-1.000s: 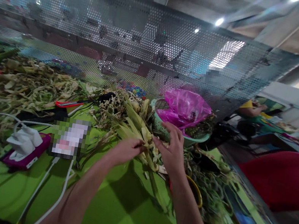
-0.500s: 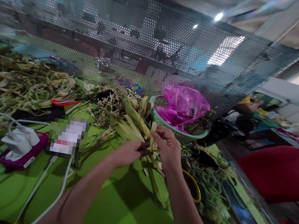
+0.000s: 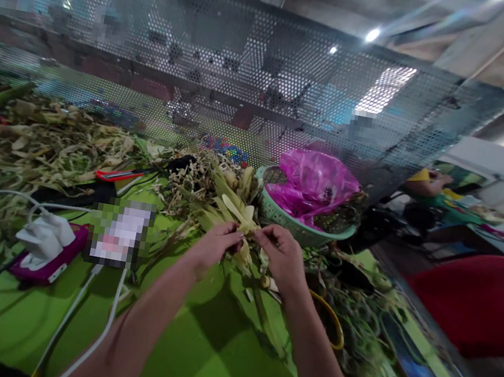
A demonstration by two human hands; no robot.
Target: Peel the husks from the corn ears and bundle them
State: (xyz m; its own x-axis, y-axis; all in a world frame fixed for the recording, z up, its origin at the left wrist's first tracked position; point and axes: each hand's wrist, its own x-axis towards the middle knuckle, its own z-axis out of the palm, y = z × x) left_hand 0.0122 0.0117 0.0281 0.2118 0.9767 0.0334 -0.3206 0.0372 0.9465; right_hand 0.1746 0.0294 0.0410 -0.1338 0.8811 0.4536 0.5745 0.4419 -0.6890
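Pale strips of corn husk (image 3: pixel 239 211) fan out between my two hands, above the green table (image 3: pixel 221 365). My left hand (image 3: pixel 219 242) is closed on the husk, with thumb and fingers pinched together. Close beside it on the right, my right hand (image 3: pixel 280 252) pinches the other side of the same husk. Longer green husk leaves (image 3: pixel 269 325) lie on the table below the right hand. Behind the hands, a heap of dry husks and stalks (image 3: pixel 188 187) reaches up to the perforated screen.
A green plastic basket (image 3: pixel 306 227) with a purple plastic bag (image 3: pixel 316 183) stands behind my right hand. On the left are a red cutter knife (image 3: pixel 118 175), a phone (image 3: pixel 123 234) and a purple power strip (image 3: pixel 47 256) with white cables. A yellow ring (image 3: pixel 331 319) lies among green stems.
My hands have drawn level, and the husk strip that stood upright at my right fingers is now spread between both hands. The whole view has shifted slightly.
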